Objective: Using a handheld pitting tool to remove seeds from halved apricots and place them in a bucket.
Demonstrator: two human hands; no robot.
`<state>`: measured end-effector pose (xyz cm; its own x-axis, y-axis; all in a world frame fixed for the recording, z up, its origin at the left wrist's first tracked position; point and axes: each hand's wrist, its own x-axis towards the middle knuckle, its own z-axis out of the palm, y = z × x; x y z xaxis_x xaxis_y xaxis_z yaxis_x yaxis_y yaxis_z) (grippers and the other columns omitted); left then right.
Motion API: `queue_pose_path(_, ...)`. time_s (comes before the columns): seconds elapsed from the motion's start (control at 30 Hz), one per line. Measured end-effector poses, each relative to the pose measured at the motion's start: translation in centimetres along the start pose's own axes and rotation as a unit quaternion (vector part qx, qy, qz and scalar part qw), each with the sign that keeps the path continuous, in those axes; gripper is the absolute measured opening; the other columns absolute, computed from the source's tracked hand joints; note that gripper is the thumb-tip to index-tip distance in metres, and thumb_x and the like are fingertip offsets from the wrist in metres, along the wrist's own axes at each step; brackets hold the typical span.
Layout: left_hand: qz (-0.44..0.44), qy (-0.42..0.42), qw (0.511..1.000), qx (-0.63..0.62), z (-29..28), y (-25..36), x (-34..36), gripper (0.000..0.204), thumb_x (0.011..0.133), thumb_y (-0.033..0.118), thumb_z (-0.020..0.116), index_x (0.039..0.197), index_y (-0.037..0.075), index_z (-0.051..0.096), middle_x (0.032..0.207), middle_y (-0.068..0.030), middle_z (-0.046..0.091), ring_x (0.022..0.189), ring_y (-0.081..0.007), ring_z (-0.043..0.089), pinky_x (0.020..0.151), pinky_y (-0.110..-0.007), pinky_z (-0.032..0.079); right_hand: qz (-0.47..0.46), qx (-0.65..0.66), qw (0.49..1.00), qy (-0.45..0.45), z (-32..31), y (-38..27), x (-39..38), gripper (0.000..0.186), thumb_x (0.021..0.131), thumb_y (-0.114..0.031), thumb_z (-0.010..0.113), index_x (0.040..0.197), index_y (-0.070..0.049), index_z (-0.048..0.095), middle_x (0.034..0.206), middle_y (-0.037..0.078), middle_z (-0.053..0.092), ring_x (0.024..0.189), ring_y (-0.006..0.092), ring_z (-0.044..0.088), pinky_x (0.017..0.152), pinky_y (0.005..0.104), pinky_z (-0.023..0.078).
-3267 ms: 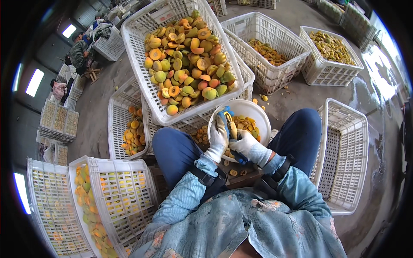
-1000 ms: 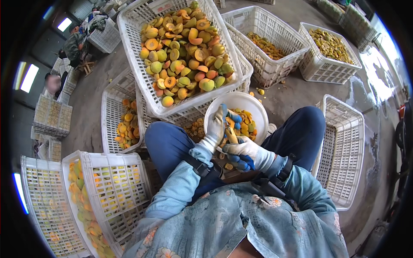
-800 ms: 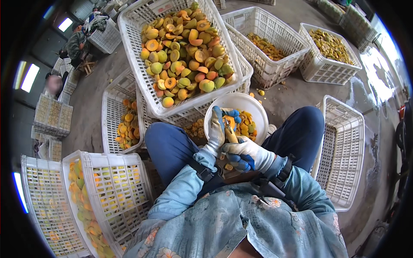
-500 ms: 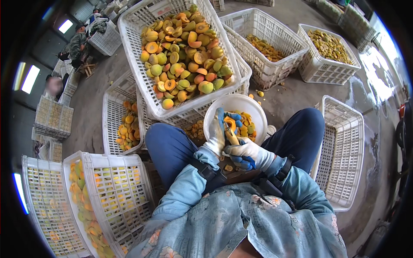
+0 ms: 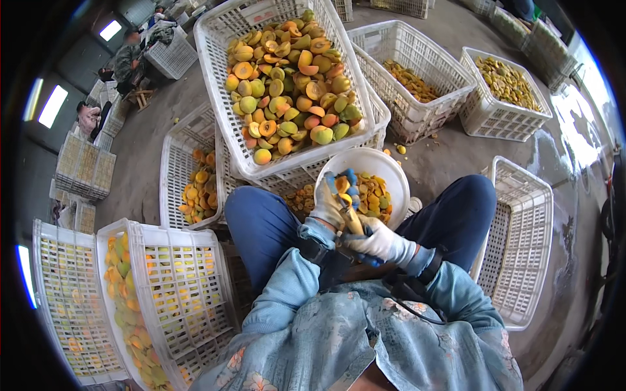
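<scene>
My left hand (image 5: 328, 205), in a white glove with blue fingers, grips an orange apricot half (image 5: 342, 185) over a white bucket (image 5: 362, 156) between my knees. My right hand (image 5: 383, 240), gloved alike, is wrapped round the pale handle of a small pitting tool (image 5: 354, 221). The tool's head meets the fruit, though the fingers partly hide its tip. Cut orange and yellow fruit pieces (image 5: 374, 197) lie in the bucket. Just beyond it a tilted white crate (image 5: 262, 171) is heaped with halved green and orange apricots (image 5: 287, 98).
To the left stand a crate of orange halves (image 5: 171, 176) and fruit-filled crates (image 5: 176, 233). At right is a bare-bottomed crate (image 5: 544, 254). Farther off sit two crates (image 5: 430, 117) (image 5: 499, 130) of fruit pieces. People (image 5: 127, 62) sit at the far left.
The whole view has shifted slightly, so the crates sit lower and further right. My left fingers have closed further over the apricot half, and the tool has tilted against it.
</scene>
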<state>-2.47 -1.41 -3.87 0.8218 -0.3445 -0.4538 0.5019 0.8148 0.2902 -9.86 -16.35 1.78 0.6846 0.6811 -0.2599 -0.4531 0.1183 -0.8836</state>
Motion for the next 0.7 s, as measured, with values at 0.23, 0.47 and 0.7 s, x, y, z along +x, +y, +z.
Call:
queue_pose_path(0.23,0.300,0.142,0.916,0.225,2.2,5.2,-2.9,0.048,0.094,0.046,0.032,0.088,0.007,0.059,0.074,-0.0055,0.061,0.059,-0.0148,0.056,0.045,-0.024,0.044,-0.126,-0.153,0.965,0.173,-1.2,-1.5,0.6,0.021,0.084,-0.017,0.060,0.098,-0.003,0.051,0.063,-0.001,0.053,0.049,0.0100,0.052,0.043,0.0255,0.042)
queue_pose_path(0.47,0.519,0.339,0.498,0.606,-0.3,21.3,-9.6,0.036,0.091,0.033,0.045,0.098,0.000,0.057,0.082,-0.0136,0.062,0.072,-0.0271,0.060,0.066,-0.035,0.048,0.048,-0.598,0.773,0.208,-5.8,1.1,1.5,0.022,0.084,-0.015,0.046,0.099,0.001,0.049,0.083,0.021,0.063,0.074,0.0361,0.063,0.063,0.0431,0.050)
queue_pose_path(0.7,0.418,0.266,0.245,0.833,3.7,21.6,-6.0,0.049,0.071,0.027,0.067,0.114,0.007,0.055,0.113,-0.0171,0.054,0.106,-0.0325,0.050,0.092,-0.041,0.040,0.016,-0.594,0.774,0.220,-6.3,2.8,2.3,0.038,0.081,-0.030,0.059,0.099,0.002,0.051,0.071,0.020,0.062,0.066,0.0358,0.062,0.057,0.0433,0.049)
